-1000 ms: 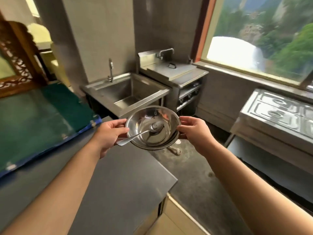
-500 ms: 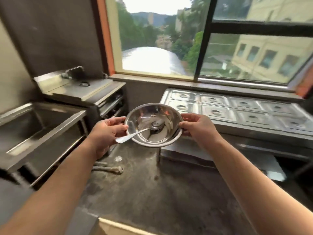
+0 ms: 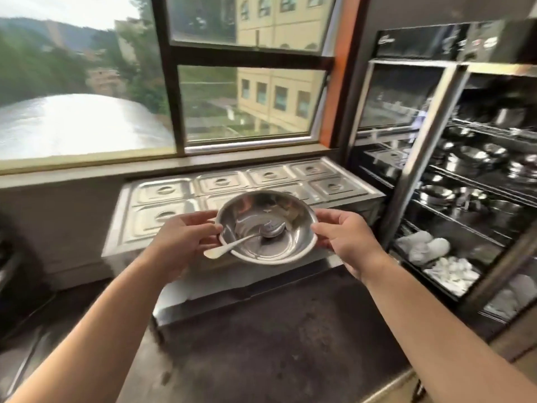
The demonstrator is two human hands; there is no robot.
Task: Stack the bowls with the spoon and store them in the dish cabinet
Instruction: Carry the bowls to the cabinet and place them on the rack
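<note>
Now bowls (image 3: pixel 270 245) with spoon (image 3: pixel 247 239), between both hands (image 3: pixel 186 241)

The steel bowls (image 3: pixel 270 228) are held level in mid-air, gripped at opposite rims, shiny and round; how many are nested cannot be told; the spoon (image 3: pixel 247 239) is laid inside, head at the bottom centre, handle sticking out over the left rim; the dish cabinet (image 3: pixel 465 181) is seen at right, its shelves stocked with steelware.
</note>
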